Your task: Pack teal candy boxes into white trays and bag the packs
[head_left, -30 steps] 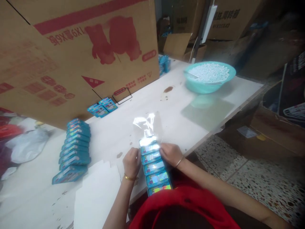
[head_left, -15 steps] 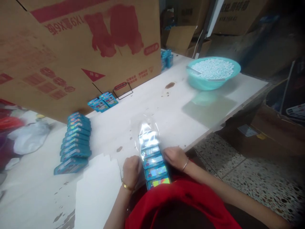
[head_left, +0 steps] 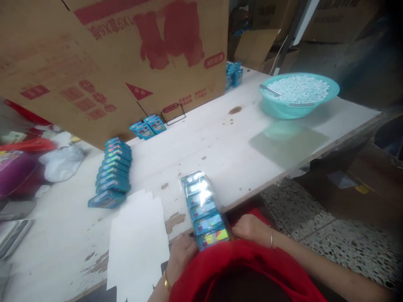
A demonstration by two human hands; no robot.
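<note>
A row of several blue packs (head_left: 206, 224) in a glossy clear plastic bag (head_left: 201, 191) points away from me over the table's front edge. My left hand (head_left: 183, 251) is closed at the near left corner of the row, its fingertips hidden. On the other side, my right hand (head_left: 250, 228) is closed in a fist by the near right corner. Both hands appear to grip the bag's near edge, though the film in the fingers hardly shows. The plastic lies tight over the packs. My red garment covers the nearest end.
White sheets (head_left: 138, 243) lie left of the row. Behind them stands a line of blue packs (head_left: 115, 170), with more small packs (head_left: 147, 127) against a large carton (head_left: 176, 79). A turquoise basin (head_left: 286, 110) of white pellets and a scoop sits back right.
Both hands have moved toward my body. The loose plastic loop beyond the far end has drawn in close to the packs. The camera view has shifted a little left.
</note>
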